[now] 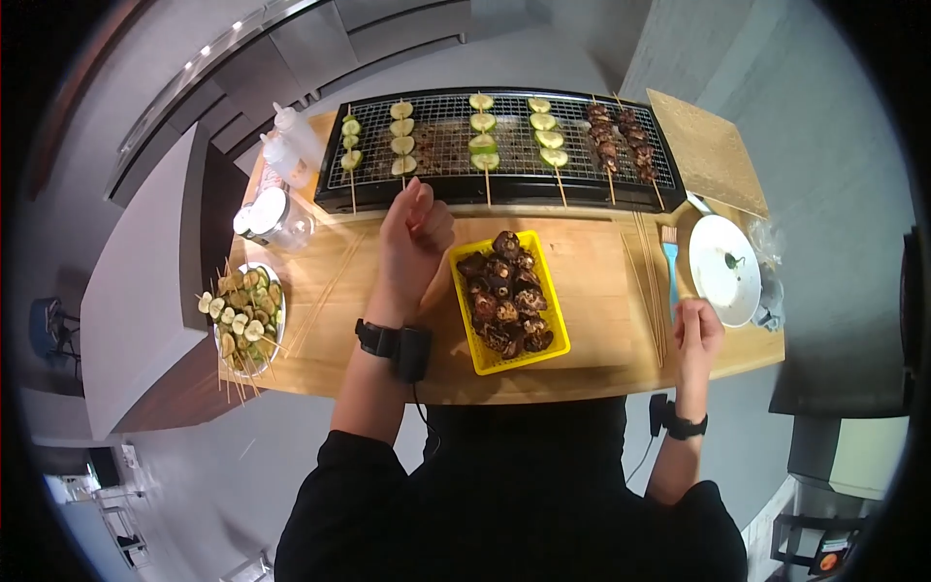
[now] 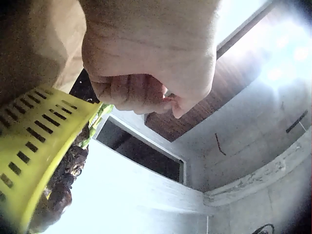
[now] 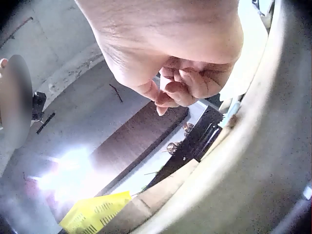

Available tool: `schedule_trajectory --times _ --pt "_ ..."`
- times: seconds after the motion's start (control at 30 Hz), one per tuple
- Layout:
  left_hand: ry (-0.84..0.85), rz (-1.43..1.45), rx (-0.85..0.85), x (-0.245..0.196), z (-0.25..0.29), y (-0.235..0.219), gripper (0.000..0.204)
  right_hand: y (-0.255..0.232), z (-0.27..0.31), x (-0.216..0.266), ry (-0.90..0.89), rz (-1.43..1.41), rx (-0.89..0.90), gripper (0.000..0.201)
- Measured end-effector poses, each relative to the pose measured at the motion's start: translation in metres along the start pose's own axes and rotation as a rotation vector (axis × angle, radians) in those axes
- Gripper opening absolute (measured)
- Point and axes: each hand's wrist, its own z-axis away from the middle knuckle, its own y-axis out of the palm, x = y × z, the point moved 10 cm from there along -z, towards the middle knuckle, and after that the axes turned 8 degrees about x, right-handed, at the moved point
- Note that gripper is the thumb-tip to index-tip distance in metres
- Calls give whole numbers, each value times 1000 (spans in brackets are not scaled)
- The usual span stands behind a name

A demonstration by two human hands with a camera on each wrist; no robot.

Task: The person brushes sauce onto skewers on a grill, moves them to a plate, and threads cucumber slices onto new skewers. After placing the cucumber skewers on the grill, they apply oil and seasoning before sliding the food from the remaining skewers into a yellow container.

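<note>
Between the black tabletop grill (image 1: 499, 147) and the person, a yellow slotted plastic basket of dark mushrooms (image 1: 506, 302) sits on the wooden board within easy reach. Just beside it the left hand (image 1: 412, 242) hovers with fingers curled, apparently holding nothing. By the bamboo skewers (image 1: 652, 291), the right hand (image 1: 698, 335) curls too; whether it pinches one is unclear. No writing is legible.

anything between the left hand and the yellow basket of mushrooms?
Nothing visible. The left hand hovers, fingers curled, just left of the yellow basket, with only bare wooden table between them. The grill lies behind, not between.
</note>
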Motion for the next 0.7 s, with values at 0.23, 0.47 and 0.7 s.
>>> schedule_trajectory --times 0.23,0.47,0.7 --pt "-19 48 25 3 1 5 42 33 -26 31 -15 -95 74 26" --pt "-19 11 2 2 -1 0 41 72 -39 35 77 -262 222 25" --pt "-15 -108 -40 0 2 1 36 73 -42 43 163 10 433 20"
